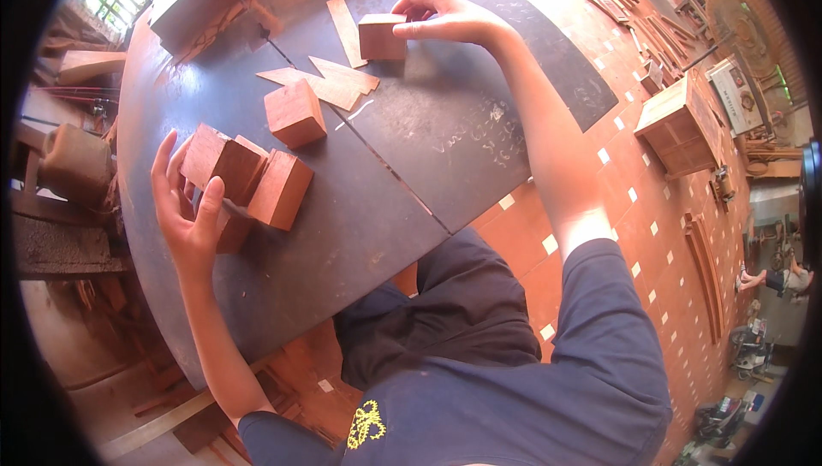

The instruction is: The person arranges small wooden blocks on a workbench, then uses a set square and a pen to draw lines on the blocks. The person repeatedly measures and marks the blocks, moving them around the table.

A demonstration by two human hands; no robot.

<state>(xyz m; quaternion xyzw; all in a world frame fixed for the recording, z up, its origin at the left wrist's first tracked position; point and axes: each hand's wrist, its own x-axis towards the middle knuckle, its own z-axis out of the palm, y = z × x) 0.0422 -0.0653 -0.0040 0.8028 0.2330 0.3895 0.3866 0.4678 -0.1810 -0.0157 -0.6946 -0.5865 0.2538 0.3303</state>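
Note:
My right hand (438,17) reaches across the dark tabletop (360,226), its thumb and fingers closed on the right end of a reddish-brown wooden block (382,40). On the left, my left hand (190,218) curves round another wooden block (214,156), thumb against its near side and index finger stretched out. That block is at the top of a close group with an upright block (281,190) and a partly hidden lower block (233,230). Between my hands a separate wooden block (294,113) stands on the table. The fingertips behind the blocks are hidden.
Flat, pointed wood offcuts (330,83) and a thin strip (345,31) lie behind the middle block. A narrow slot (390,171) crosses the tabletop. A large wooden beam (201,4) sits at the far left. A wooden box (681,128) stands on the tiled floor at right.

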